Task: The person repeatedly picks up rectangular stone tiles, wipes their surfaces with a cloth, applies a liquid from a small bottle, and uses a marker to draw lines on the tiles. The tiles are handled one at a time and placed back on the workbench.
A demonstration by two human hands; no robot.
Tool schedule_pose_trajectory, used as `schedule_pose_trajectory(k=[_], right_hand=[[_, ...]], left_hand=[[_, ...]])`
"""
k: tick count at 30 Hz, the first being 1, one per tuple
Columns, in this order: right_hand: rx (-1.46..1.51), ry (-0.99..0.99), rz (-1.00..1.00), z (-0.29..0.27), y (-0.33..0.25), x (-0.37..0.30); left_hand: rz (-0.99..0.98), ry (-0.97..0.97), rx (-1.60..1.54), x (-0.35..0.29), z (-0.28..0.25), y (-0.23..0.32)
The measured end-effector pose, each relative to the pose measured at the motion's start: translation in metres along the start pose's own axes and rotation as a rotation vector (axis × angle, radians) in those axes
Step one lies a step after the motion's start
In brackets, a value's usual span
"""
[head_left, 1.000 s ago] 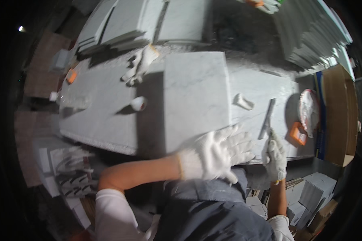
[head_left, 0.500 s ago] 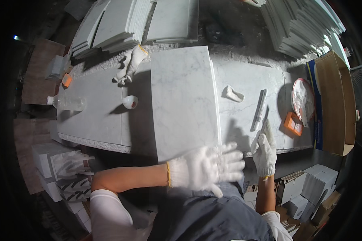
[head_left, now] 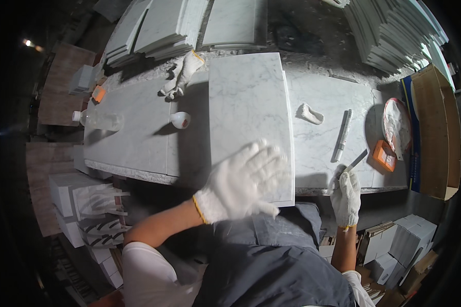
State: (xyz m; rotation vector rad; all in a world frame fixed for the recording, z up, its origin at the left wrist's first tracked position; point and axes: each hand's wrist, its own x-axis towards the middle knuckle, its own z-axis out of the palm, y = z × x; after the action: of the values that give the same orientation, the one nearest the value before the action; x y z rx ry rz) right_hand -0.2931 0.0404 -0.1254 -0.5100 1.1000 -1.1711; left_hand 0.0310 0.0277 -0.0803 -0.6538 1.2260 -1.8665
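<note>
Slab (head_left: 248, 112) on workbench (head_left: 133, 138) — bottle (head_left: 98, 120) left, marker (head_left: 342, 135) right.

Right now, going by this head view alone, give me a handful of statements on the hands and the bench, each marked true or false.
1. The left hand is over the near end of the marble slab. True.
2. The right hand is bare. False: it wears a white glove.
3. A spare glove lies on the bench. True.
4. The clear bottle stands upright. False: it lies on its side.
5. The right hand holds a thin tool. True.
</note>
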Motion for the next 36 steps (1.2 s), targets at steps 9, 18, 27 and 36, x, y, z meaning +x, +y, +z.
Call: schedule_pose_trajectory(k=[9, 18, 27, 36], right_hand=[[-0.462, 0.146, -0.122, 0.011, -0.038, 0.001], [-1.014, 0.471, -0.589, -0.068, -0.159, -0.003], [-1.949, 0.448, -0.708, -0.082, -0.174, 0.076], [-1.588, 0.385, -0.950, -0.035, -0.149, 0.060]], left_hand=[[-0.408, 0.096, -1.929, 0.040, 0.074, 0.034], [-0.506, 0.190, -1.847, 0.055, 0.084, 0.028], [-0.600, 0.239, -1.791, 0.054, 0.079, 0.026], [-0.611, 0.182, -1.819, 0.056, 0.079, 0.026]])
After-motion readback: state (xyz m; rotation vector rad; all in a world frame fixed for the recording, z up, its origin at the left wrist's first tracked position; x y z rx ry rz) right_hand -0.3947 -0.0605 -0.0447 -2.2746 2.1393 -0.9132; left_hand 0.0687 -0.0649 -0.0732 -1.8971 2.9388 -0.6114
